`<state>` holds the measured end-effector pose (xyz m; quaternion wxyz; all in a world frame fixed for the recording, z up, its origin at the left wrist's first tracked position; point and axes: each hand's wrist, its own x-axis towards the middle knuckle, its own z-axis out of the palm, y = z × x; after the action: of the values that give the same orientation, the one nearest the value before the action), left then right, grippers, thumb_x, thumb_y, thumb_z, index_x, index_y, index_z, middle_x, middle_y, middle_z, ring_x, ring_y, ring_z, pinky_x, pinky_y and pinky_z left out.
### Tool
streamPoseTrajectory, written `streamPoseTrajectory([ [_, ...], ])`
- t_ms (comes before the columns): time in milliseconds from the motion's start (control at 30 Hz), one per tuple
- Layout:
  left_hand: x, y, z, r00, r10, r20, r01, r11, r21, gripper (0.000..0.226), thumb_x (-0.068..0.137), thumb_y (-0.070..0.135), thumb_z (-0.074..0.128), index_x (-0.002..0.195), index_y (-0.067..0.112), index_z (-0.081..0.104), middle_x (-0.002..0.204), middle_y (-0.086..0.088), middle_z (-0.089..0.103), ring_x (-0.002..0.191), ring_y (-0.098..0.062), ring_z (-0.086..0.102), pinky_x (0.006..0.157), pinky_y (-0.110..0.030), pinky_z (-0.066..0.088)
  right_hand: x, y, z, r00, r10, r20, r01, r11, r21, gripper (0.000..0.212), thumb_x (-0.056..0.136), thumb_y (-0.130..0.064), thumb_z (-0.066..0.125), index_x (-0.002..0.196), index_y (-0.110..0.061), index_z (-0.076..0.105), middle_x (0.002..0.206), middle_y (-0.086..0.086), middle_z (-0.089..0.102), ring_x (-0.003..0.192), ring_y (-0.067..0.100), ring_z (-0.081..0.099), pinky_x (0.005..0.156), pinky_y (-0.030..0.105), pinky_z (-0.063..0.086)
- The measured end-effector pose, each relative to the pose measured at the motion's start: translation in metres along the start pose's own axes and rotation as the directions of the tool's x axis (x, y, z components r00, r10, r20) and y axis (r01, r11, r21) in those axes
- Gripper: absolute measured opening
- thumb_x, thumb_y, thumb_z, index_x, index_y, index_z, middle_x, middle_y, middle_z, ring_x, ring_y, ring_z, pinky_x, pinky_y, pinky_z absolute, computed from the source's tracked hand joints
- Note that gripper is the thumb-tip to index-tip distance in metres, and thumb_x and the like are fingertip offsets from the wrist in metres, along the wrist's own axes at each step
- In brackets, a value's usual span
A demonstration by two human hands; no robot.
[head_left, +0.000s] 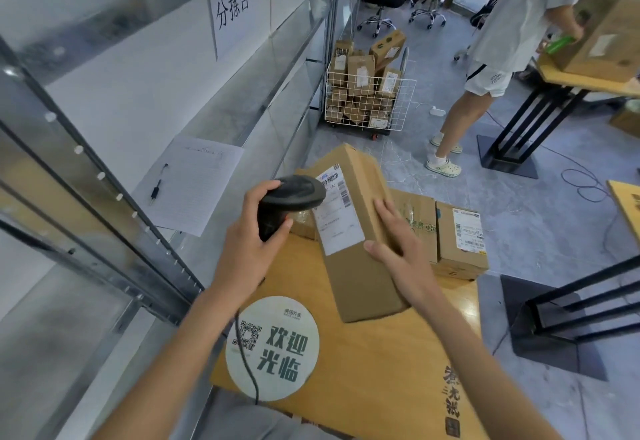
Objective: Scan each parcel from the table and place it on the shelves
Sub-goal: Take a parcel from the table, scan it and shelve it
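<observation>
The left hand (249,232) has its grip closed round the handle of a black scanner (294,197), fingers curled about it, the head pointing right at the label (336,211) of a long parcel (360,232). A cable (247,363) hangs down from below that grip, across a round white sticker (273,348) on the tabletop (381,370).

The right hand (401,249) lies on the parcel's right side, fingers nearly straight over its top edge and thumb against the label face, so the grip is a loose, open hold that steadies the box. The parcel stands tilted, its near end on the tabletop just beside the right wrist, its far end raised toward the scanner head.

Just right of the right grip sit two more boxes (460,235) (one with a printed label facing up), touching each other at the tabletop's far edge. Another box edge shows behind the scanner.

Left of the left grip stand the metal shelves (138,197), with a sheet of paper (194,187) and a pen (157,187) lying on one. Well beyond both hands, a wire cart (369,100) holds many parcels, and another person (502,41) stands by a second table.
</observation>
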<state>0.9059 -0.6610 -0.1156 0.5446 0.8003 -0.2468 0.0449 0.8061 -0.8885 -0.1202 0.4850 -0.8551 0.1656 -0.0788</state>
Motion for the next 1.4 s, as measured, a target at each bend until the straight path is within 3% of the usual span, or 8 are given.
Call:
streamPoseTrajectory([
  [100,0.025,-0.003,-0.018,0.992,0.109,0.056,-0.114,0.987,0.109,0.065,0.095,0.017,0.069,0.135,0.054,0.033,0.129,0.035,0.046,0.107,0.018,0.052,0.087,-0.007,0.047,0.028,-0.017,-0.032,0.998,-0.020,0.067,0.025,0.996,-0.082,0.076,0.079,-0.053,0.057,0.150,-0.056,0.031,0.163,-0.027,0.019,0.146,0.012,0.031,0.118,0.051,0.029],
  [233,0.045,-0.004,-0.026,0.981,0.172,0.095,-0.187,0.963,0.192,0.061,0.094,0.017,0.071,0.138,0.042,0.036,0.132,0.014,0.049,0.114,-0.001,0.052,0.093,-0.032,0.053,0.056,-0.032,-0.056,0.990,-0.009,0.142,0.020,0.997,-0.077,0.068,0.090,-0.041,0.066,0.151,-0.050,0.036,0.163,-0.022,0.023,0.141,0.013,0.035,0.100,0.026,0.034],
  [433,0.055,-0.004,-0.025,0.929,0.346,0.131,-0.369,0.895,0.251,0.063,0.091,0.012,0.073,0.139,0.032,0.038,0.133,0.010,0.049,0.117,-0.011,0.056,0.089,-0.023,0.051,0.073,-0.043,-0.064,0.969,0.068,0.236,-0.028,0.985,-0.168,0.063,0.094,-0.035,0.064,0.150,-0.049,0.038,0.162,-0.018,0.026,0.144,0.016,0.032,0.120,0.049,0.024],
  [667,0.055,-0.006,-0.019,0.918,0.379,0.117,-0.396,0.889,0.228,0.059,0.090,0.018,0.070,0.139,0.026,0.039,0.135,-0.004,0.055,0.116,-0.014,0.055,0.092,0.002,0.039,0.070,-0.049,-0.062,0.972,0.091,0.219,-0.068,0.992,-0.109,0.062,0.093,-0.035,0.064,0.149,-0.047,0.041,0.161,-0.013,0.031,0.141,0.017,0.035,0.119,0.046,0.028],
  [767,0.055,-0.005,-0.017,0.916,0.380,0.126,-0.399,0.894,0.204,0.056,0.091,0.028,0.064,0.141,0.026,0.039,0.137,-0.005,0.054,0.117,-0.002,0.051,0.093,0.003,0.039,0.070,-0.051,-0.061,0.974,0.088,0.207,-0.073,0.994,-0.079,0.063,0.092,-0.034,0.065,0.149,-0.047,0.042,0.162,-0.013,0.030,0.143,0.015,0.033,0.116,0.039,0.028],
  [867,0.056,-0.005,-0.015,0.911,0.389,0.138,-0.410,0.889,0.202,0.056,0.091,0.026,0.064,0.141,0.025,0.038,0.137,0.000,0.050,0.117,-0.009,0.053,0.093,0.004,0.038,0.069,-0.052,-0.061,0.976,0.074,0.205,-0.061,0.996,-0.068,0.063,0.093,-0.033,0.064,0.150,-0.046,0.041,0.162,-0.014,0.028,0.143,0.014,0.032,0.110,0.034,0.027],
  [1033,0.055,-0.005,-0.014,0.914,0.380,0.141,-0.403,0.890,0.214,0.064,0.090,0.012,0.074,0.140,0.028,0.038,0.138,0.009,0.046,0.117,-0.013,0.054,0.092,0.004,0.037,0.067,-0.052,-0.063,0.973,0.081,0.214,-0.064,0.994,-0.083,0.063,0.093,-0.034,0.064,0.150,-0.047,0.040,0.162,-0.013,0.029,0.143,0.016,0.033,0.118,0.043,0.027],
  [1400,0.050,-0.002,-0.016,0.911,0.389,0.138,-0.411,0.880,0.237,0.065,0.088,0.008,0.076,0.138,0.027,0.040,0.133,-0.010,0.059,0.113,-0.014,0.055,0.088,0.005,0.037,0.062,-0.052,-0.061,0.975,0.069,0.212,-0.051,0.994,-0.092,0.064,0.093,-0.034,0.064,0.150,-0.048,0.039,0.162,-0.014,0.028,0.144,0.015,0.033,0.119,0.044,0.027],
])
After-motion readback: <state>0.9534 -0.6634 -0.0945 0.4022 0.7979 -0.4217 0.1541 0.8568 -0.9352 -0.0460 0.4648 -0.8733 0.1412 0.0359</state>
